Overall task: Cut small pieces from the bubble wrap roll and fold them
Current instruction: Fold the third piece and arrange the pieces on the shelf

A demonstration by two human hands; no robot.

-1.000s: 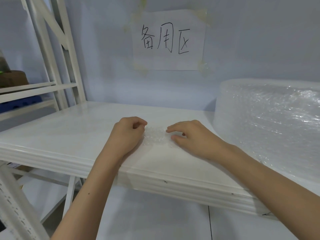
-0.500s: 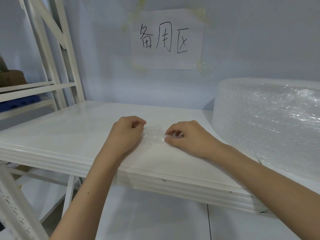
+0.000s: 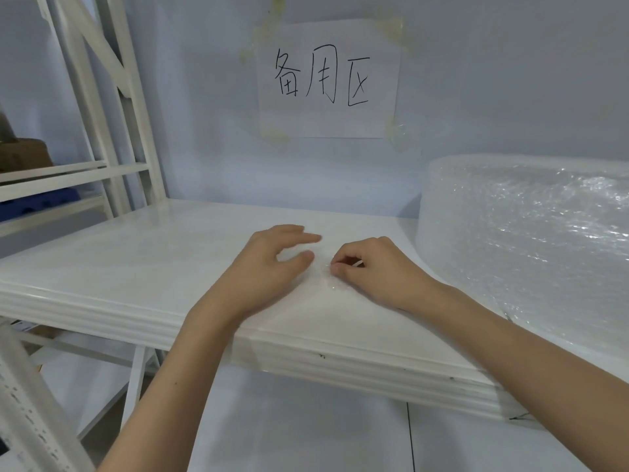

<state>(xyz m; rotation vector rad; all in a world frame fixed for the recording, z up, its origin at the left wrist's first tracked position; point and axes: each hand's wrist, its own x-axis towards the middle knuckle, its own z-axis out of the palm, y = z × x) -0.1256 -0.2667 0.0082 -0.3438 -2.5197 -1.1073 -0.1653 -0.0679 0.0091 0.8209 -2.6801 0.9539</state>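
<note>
Near edge of white table [image 3: 102, 267]: both forearms reach in over it; L hand [image 3: 269, 264] hovers w/ fingers spread and loosely curved, thumb apart, holding nothing. R hand [image 3: 371, 267] has fingers curled, tips pinching the small bubble wrap piece [image 3: 316, 270], which lies flat on the tabletop btwn the two hands. Farther right stands the bubble wrap roll [image 3: 524, 240] on the table; behind, a handwritten paper sign [image 3: 328, 78] taped to the wall, white shelving [image 3: 102, 107] at left.

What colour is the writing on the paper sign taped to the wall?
Black handwritten characters on a white paper sign, seen clearly in the head view.
</note>
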